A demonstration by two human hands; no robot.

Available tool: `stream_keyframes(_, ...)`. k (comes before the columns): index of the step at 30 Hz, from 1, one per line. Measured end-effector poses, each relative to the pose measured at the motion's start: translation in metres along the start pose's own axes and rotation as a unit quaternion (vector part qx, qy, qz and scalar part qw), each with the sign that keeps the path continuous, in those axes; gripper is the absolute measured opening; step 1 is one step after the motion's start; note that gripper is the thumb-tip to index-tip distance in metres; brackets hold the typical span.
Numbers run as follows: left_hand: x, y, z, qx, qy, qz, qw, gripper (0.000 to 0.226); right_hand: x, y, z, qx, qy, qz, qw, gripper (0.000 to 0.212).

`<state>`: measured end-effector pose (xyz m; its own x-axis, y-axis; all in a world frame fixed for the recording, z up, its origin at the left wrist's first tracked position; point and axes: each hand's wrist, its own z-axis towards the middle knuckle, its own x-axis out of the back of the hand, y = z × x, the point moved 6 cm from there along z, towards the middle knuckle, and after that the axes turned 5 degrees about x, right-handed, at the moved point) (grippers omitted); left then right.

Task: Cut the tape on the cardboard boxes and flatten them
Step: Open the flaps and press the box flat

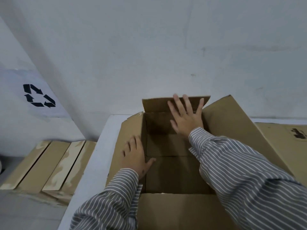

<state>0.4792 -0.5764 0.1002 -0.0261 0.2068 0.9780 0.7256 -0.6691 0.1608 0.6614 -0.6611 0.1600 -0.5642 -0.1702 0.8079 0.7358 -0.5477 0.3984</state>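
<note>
Head view shows one open cardboard box (166, 171) filling the lower centre and right of the frame, standing on a white surface (99, 146) against a pale wall (149, 39). Its four flaps are up or splayed: the far flap (157, 104) upright, the right flap (232, 123) tilted outward, the left flap (131, 128) and near flap (174, 211) folded out. At the right edge lies one more flat cardboard piece (282, 135) with black print; at lower left, a stack of flattened cardboard (49, 163). A white panel bearing one recycling mark (39, 95) stands at upper left. Two hands work: the right hand (186, 117), fingers spread flat, presses the far flap; the left hand (134, 155), fingers straight, rests on the left flap's edge. Neither grip pinches anything. No knife is visible. Pushing unevenly could probably tear a flap or slide the box off the surface's edge.
</note>
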Motion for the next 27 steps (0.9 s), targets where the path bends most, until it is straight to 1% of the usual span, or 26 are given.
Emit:
stream_keyframes(2, 0.0, 0.0, 0.0, 0.002, -0.01, 0.004, 1.0, 0.098, -0.006, 0.005, 0.016, -0.036, -0.046, 0.032, 0.998, 0.07)
stream_keyframes(5, -0.001, -0.001, 0.0, 0.004, -0.017, 0.001, 1.0, 0.1, -0.021, 0.008, 0.031, -0.079, -0.127, 0.083, 0.985, 0.069)
stream_keyframes(9, -0.003, -0.001, -0.002, 0.001, -0.021, -0.006, 1.0, 0.101, -0.044, 0.001, 0.038, -0.052, -0.234, 0.128, 0.962, 0.069)
stream_keyframes(12, -0.005, -0.001, -0.007, -0.005, -0.023, -0.004, 1.0, 0.1, -0.055, -0.005, 0.03, -0.06, -0.295, 0.175, 0.938, 0.068)
stream_keyframes(15, -0.007, -0.004, -0.01, -0.004, -0.023, -0.031, 0.999, 0.097, -0.059, -0.011, 0.019, -0.081, -0.301, 0.223, 0.924, 0.066)
stream_keyframes(19, -0.002, -0.013, -0.012, 0.003, -0.045, -0.108, 0.993, 0.081, -0.047, -0.018, 0.017, -0.082, -0.286, 0.215, 0.93, 0.066)
stream_keyframes(22, -0.001, -0.033, -0.009, 0.044, -0.058, -0.12, 0.99, 0.072, -0.019, -0.041, 0.015, -0.064, -0.258, 0.26, 0.928, 0.07)
stream_keyframes(24, -0.005, -0.051, -0.007, 0.084, -0.07, -0.133, 0.985, 0.07, 0.005, -0.067, 0.006, -0.029, -0.242, 0.291, 0.925, 0.07)
stream_keyframes(27, -0.013, -0.071, -0.008, 0.127, -0.101, -0.206, 0.965, 0.068, 0.024, -0.105, -0.017, -0.001, -0.257, 0.33, 0.908, 0.067)
